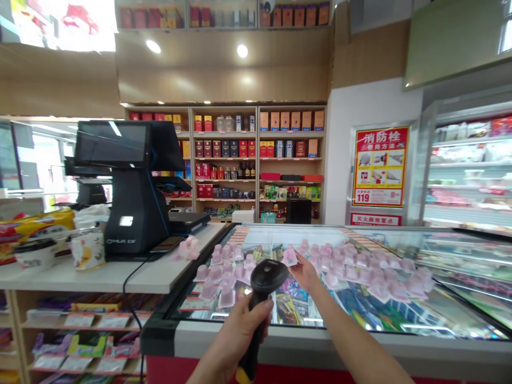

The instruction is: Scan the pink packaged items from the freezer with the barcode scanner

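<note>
Left hand [236, 341], near and low in the scene, clenches its fingers around the grip of a black barcode scanner [262, 304], head pointed away toward the far side. Right hand [306, 273] reaches farther out over the glass freezer lid [400, 314], pinching a small pink packet [289, 257] between fingertips, just beyond the scanner head. Rows of matching pink packets [360, 269] lie on the glass. Checkout terminal [132, 181] stands far left on the white counter [132, 274].
</note>
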The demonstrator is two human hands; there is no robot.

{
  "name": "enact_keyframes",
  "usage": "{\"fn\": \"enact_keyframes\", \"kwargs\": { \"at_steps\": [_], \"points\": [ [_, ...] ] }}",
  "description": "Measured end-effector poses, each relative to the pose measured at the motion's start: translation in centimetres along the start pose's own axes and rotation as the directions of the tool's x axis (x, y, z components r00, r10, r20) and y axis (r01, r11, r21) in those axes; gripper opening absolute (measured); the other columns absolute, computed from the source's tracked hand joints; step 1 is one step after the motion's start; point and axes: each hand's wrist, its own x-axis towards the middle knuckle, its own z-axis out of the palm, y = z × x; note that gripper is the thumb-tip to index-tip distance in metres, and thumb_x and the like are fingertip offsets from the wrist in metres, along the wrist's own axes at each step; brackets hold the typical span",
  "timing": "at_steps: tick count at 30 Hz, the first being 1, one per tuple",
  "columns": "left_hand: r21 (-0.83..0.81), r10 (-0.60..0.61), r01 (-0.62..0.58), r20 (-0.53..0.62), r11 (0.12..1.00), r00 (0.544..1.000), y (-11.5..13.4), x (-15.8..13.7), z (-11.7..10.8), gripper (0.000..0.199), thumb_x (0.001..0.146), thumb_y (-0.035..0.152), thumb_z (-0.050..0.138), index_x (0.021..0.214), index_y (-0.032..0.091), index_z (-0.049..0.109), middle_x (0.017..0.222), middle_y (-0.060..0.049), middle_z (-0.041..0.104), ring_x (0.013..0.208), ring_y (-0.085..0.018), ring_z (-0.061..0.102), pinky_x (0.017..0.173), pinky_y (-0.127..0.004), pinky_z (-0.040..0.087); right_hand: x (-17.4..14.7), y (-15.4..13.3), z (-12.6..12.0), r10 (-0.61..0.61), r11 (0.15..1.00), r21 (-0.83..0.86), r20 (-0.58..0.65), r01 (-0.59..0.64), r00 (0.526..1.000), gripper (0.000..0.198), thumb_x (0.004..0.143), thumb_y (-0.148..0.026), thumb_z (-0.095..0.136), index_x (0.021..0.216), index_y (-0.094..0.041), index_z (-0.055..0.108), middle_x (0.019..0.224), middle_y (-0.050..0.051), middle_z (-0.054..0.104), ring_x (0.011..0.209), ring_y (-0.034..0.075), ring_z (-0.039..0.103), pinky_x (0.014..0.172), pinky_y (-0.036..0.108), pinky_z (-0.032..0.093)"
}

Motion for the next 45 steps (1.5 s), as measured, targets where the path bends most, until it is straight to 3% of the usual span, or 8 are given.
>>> {"fn": "enact_keyframes", "kwargs": {
  "at_steps": [8,13,19,25,28,34,39,45],
  "points": [
    [0.015,-0.019,0.019,-0.007,1.0,1.0,-0.2,0.1,0.3,0.03,0.061,0.044,0.056,0.067,0.016,0.046,0.047,0.005,0.047,0.04,-0.005,0.04,0.041,-0.018,0.03,-0.8,-0.4,-1.0,-0.17,0.914,-0.374,-0.001,0.158,0.985,0.026,0.066,-0.025,0.047,0.087,-0.017,0.059,0.08,0.004,0.063,0.077,0.018,0.057,0.07,0.032,0.044],
    [0.032,-0.023,0.026,-0.071,0.999,0.997,0.0,0.5,-0.9,0.03,0.061,0.043,0.056,0.065,0.017,0.043,0.046,0.006,0.046,0.039,-0.006,0.041,0.04,-0.019,0.029,-1.4,0.8,-1.9,-0.308,0.693,-0.658,0.1,0.295,0.946,0.029,0.058,-0.014,0.048,0.083,-0.016,0.062,0.092,0.007,0.061,0.095,0.022,0.049,0.089,0.036,0.031],
    [0.037,-0.018,0.024,-0.166,0.999,0.986,-0.3,0.0,-2.7,0.027,0.064,0.041,0.054,0.064,0.016,0.044,0.048,0.005,0.047,0.041,-0.005,0.041,0.042,-0.018,0.031,-1.2,2.3,-2.3,-0.367,0.449,-0.806,0.227,0.386,0.902,0.032,0.06,-0.012,0.046,0.088,-0.016,0.061,0.097,0.01,0.058,0.1,0.023,0.044,0.091,0.037,0.028],
    [0.0,-0.034,0.035,-0.218,0.999,0.975,-0.6,-0.3,-5.3,0.028,0.063,0.041,0.055,0.069,0.016,0.046,0.05,0.005,0.048,0.044,-0.006,0.041,0.044,-0.018,0.032,-1.8,2.8,1.2,-0.464,0.227,-0.884,0.27,0.408,0.844,0.036,0.064,-0.019,0.049,0.099,-0.019,0.055,0.11,0.009,0.05,0.106,0.025,0.037,0.09,0.042,0.024],
    [-0.001,-0.046,0.046,-0.2,0.999,0.979,-0.7,-0.2,-6.4,0.028,0.064,0.042,0.055,0.069,0.016,0.047,0.051,0.005,0.049,0.045,-0.006,0.042,0.045,-0.018,0.032,-2.3,3.9,4.7,-0.319,0.462,-0.759,0.34,0.459,0.884,0.037,0.061,-0.017,0.051,0.098,-0.016,0.056,0.106,0.01,0.052,0.105,0.024,0.038,0.092,0.04,0.022],
    [0.034,-0.048,0.057,-0.223,0.998,0.974,0.0,-0.5,-6.8,0.027,0.064,0.042,0.054,0.064,0.016,0.046,0.049,0.005,0.048,0.044,-0.006,0.042,0.045,-0.019,0.033,-2.8,7.0,8.9,-0.184,0.662,-0.644,0.355,0.383,0.916,0.031,0.051,-0.017,0.062,0.082,-0.02,0.061,0.09,0.004,0.06,0.09,0.021,0.049,0.087,0.035,0.03],
    [-0.008,-0.026,0.025,-0.205,1.0,0.979,0.4,-0.8,-5.4,0.027,0.064,0.041,0.054,0.066,0.016,0.045,0.048,0.005,0.047,0.043,-0.006,0.041,0.044,-0.019,0.031,-1.7,6.6,7.4,-0.085,0.851,-0.5,0.167,0.159,0.982,0.017,0.061,-0.022,0.054,0.076,-0.019,0.059,0.07,0.003,0.061,0.074,0.019,0.055,0.074,0.035,0.04],
    [0.0,-0.019,0.019,-0.114,1.0,0.993,0.4,-0.7,-2.6,0.026,0.065,0.04,0.054,0.064,0.016,0.043,0.049,0.005,0.047,0.042,-0.006,0.041,0.044,-0.019,0.031,-0.7,3.0,3.8,0.053,0.983,-0.18,0.054,-0.043,0.997,0.013,0.071,-0.024,0.043,0.067,-0.017,0.054,0.059,0.003,0.06,0.057,0.014,0.057,0.057,0.027,0.046]
  ]
}}
